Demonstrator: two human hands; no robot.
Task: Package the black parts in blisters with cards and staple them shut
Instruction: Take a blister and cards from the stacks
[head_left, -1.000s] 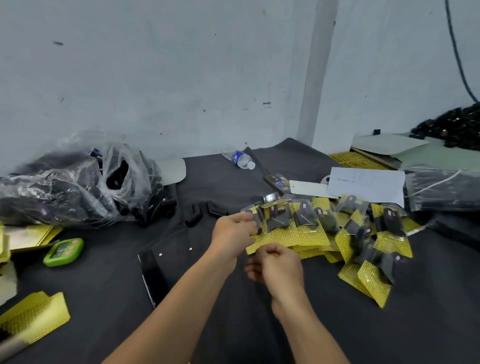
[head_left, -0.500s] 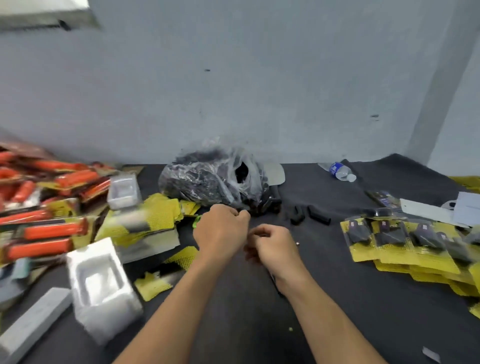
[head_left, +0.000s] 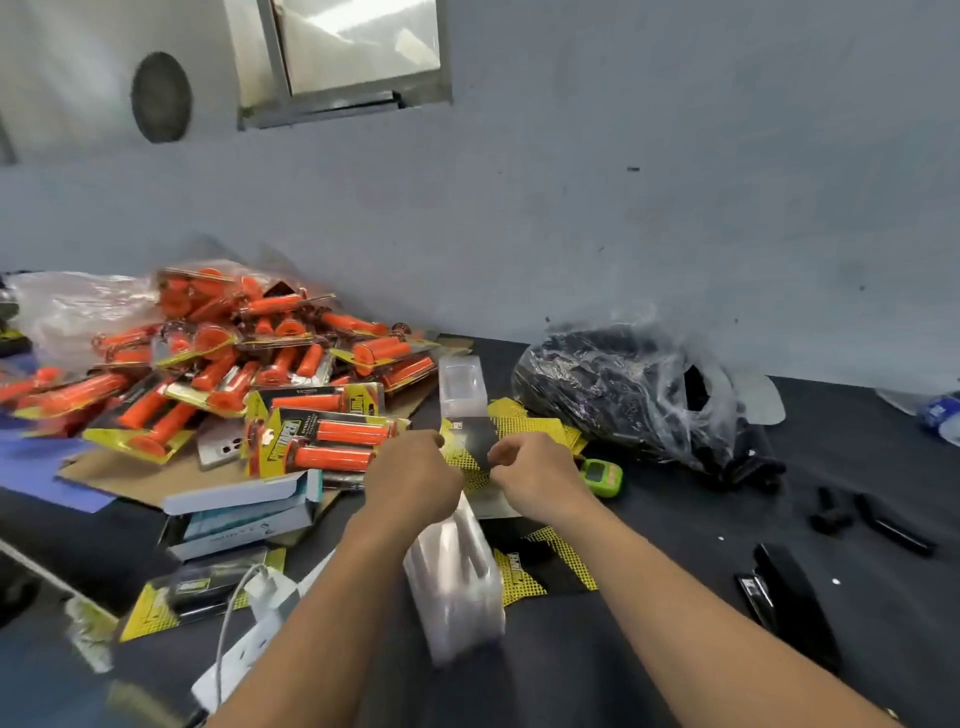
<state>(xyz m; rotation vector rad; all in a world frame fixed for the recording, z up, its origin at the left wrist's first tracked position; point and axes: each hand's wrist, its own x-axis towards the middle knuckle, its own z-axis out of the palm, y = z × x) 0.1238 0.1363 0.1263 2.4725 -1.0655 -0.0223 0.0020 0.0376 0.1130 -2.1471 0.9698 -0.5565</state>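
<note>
The left hand (head_left: 415, 480) and right hand (head_left: 543, 480) are held with fingers curled; whether either grip is closed on anything cannot be told. A yellow-and-black card (head_left: 475, 439) is seen just between them. A clear blister (head_left: 452, 582) lies under the wrists on the dark bench (head_left: 675, 530). A bag of black parts (head_left: 613, 389) is set to the right, against a grey wall (head_left: 623, 208).
</note>
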